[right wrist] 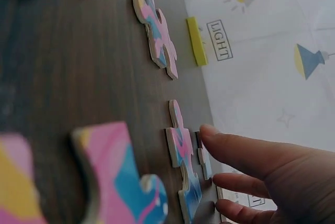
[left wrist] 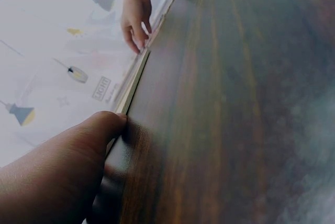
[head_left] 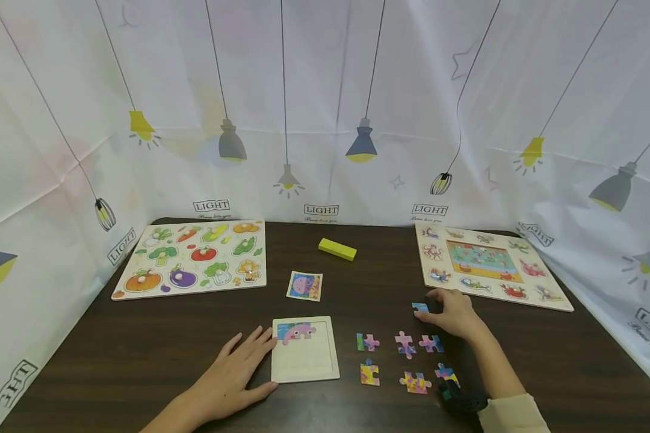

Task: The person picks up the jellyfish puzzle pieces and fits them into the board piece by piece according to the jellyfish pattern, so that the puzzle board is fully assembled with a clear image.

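Note:
My left hand (head_left: pixel 233 376) lies spread on the table with its fingertips and thumb against the left edge of a square wooden puzzle tray (head_left: pixel 306 377). Joined pink and blue pieces (head_left: pixel 298 332) fill the tray's upper left part. In the left wrist view the left thumb (left wrist: pixel 99 130) touches the tray's edge (left wrist: pixel 137 80). Farther right, my right hand (head_left: pixel 455 314) pinches a blue puzzle piece (head_left: pixel 419 307) between thumb and index finger, low over the table. This piece (right wrist: pixel 204 157) shows edge-on in the right wrist view, beside the thumb tip.
Several loose puzzle pieces (head_left: pixel 404 344) lie right of the tray. Behind it are a small picture card (head_left: pixel 305 286) and a yellow block (head_left: pixel 337 249). A vegetable board (head_left: pixel 195 255) stands at the back left, a sea-animal board (head_left: pixel 484 261) at the back right, before a printed curtain (head_left: pixel 325 120).

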